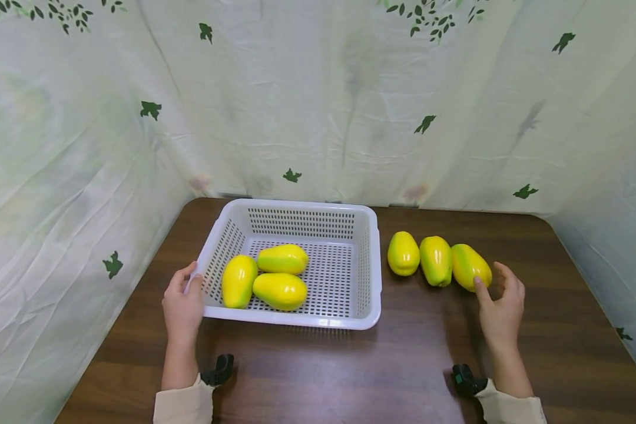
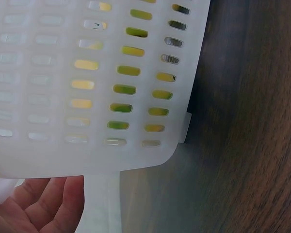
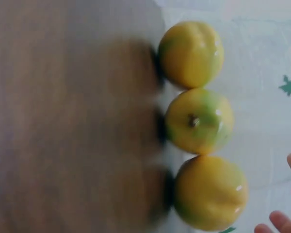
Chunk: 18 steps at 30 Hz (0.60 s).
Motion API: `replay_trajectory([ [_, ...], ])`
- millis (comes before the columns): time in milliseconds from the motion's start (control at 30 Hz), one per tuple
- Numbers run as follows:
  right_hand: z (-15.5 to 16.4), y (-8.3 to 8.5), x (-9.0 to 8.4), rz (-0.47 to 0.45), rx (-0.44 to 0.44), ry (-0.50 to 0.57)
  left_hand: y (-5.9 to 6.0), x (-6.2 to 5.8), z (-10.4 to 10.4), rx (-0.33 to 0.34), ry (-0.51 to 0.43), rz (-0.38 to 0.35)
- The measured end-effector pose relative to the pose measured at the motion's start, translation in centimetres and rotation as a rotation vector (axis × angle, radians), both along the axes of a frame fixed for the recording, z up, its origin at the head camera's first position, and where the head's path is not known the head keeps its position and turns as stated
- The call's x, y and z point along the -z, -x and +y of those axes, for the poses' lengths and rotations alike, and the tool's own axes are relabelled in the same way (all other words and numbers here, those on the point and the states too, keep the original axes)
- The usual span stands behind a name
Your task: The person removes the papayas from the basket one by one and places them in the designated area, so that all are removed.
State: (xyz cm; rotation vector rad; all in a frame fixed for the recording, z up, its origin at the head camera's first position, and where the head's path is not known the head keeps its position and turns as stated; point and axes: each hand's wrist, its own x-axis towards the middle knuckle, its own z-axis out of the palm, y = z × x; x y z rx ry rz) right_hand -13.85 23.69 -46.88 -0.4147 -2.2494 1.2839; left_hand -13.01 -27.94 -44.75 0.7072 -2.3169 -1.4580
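A white perforated plastic basket stands on the table with three glossy yellow-green papayas in it, such as the front one. My left hand holds the basket's left rim; in the left wrist view its fingers curl at the rim, thumb out of sight. Three more papayas sit in a row to the basket's right: one nearest it, a middle one and a right one. Around the right papaya's near side my right hand is spread, thumb and fingers apart; whether the thumb touches cannot be told.
The dark brown wooden table has rounded far corners. A pale cloth curtain with green leaf prints hangs behind it and along both sides. Each wrist wears a small black device, one on the left and one on the right.
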Motion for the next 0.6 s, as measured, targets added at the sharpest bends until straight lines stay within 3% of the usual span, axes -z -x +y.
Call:
replay_trajectory([
  [167,-0.8,0.1,-1.0,0.056,0.006,-0.012,0.3,0.9,-0.5,-0.001,0.0,-0.009],
  [367,-1.8,0.3,-2.5,0.137,-0.045,-0.007,-0.3,-1.1,0.6,-0.001,-0.011,-0.009],
  [433,-2.1,0.5,-3.0,0.155,-0.063,-0.006,-0.3,-1.2,0.7,-0.004,-0.006,-0.008],
  [600,-3.0,1.0,-4.3,0.198,-0.104,0.012,0.3,0.4,-0.3,-0.005,0.013,-0.003],
])
